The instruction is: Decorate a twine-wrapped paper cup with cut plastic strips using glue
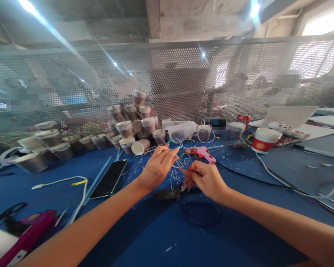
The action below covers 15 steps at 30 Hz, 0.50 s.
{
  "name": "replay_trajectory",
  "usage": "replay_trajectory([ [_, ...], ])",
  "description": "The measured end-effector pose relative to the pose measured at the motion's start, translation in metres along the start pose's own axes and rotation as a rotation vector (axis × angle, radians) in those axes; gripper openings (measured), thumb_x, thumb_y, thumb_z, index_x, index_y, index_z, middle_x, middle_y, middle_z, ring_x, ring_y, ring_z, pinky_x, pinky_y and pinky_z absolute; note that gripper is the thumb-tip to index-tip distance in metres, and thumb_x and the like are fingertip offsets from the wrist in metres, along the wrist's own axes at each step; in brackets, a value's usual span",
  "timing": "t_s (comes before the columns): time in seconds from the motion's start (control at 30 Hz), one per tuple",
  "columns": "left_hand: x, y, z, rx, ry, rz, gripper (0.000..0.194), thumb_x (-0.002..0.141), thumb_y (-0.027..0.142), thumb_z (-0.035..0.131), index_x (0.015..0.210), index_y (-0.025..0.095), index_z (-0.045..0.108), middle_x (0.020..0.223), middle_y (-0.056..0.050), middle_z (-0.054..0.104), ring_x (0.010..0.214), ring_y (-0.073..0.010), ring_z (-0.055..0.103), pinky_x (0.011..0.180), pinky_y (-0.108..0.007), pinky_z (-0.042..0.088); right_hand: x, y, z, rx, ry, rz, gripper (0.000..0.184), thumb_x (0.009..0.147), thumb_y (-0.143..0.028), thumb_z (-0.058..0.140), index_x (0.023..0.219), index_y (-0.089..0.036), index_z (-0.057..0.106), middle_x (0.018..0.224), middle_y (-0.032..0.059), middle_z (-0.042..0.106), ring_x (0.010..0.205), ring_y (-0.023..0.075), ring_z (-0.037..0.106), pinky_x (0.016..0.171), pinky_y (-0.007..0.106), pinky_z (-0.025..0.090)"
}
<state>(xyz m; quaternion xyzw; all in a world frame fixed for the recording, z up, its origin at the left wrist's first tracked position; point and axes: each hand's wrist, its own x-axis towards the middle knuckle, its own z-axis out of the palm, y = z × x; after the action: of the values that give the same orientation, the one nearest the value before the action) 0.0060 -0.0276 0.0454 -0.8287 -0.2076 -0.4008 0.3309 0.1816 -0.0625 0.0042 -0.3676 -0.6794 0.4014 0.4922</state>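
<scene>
Over the middle of the blue table, my left hand (157,168) is closed in a pinch on a thin pale strand, with a small teal piece (178,147) at its fingertips. My right hand (207,180) is closed too, its fingers curled round the end of a thin brownish strip (181,168) that runs up toward the left hand. Just beyond them lies a pink glue gun (203,154) among white scraps. Under my hands rest scissors with dark blades (167,194) and a dark blue handle (200,213). What exactly the strands are is too small to tell.
Several small pots (125,129) are stacked at the back against a perforated metal screen (180,81). A phone (109,178) lies left. White-and-red paper cups (264,145), a red can (243,119) and a black cable (247,178) are right. A magenta tool (30,233) lies front left.
</scene>
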Motion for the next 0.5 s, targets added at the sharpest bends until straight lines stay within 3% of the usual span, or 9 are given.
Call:
replay_trajectory([
  [0.2,-0.0010,0.0013,0.0026,-0.124,0.021,-0.137,0.025,0.078,0.015,0.057,0.103,0.012,0.054,0.077,-0.003,0.066,0.081,-0.0157,0.053,0.077,-0.035,0.050,0.0008,-0.0044,-0.0001,0.088,-0.047,0.054,0.024,0.077,-0.042,0.053,0.068,-0.021,0.047,0.061,-0.0011,0.063,0.054,0.0151,0.063,0.052,0.028,0.053],
  [0.5,-0.0022,0.0004,0.0033,-0.147,0.022,-0.115,0.024,0.077,0.015,0.058,0.100,0.013,0.055,0.076,-0.002,0.064,0.080,-0.0154,0.053,0.077,-0.034,0.050,0.0010,-0.0078,-0.0012,0.156,-0.142,0.077,0.028,0.081,-0.043,0.049,0.068,-0.019,0.049,0.060,-0.0004,0.063,0.051,0.0126,0.062,0.048,0.023,0.050],
])
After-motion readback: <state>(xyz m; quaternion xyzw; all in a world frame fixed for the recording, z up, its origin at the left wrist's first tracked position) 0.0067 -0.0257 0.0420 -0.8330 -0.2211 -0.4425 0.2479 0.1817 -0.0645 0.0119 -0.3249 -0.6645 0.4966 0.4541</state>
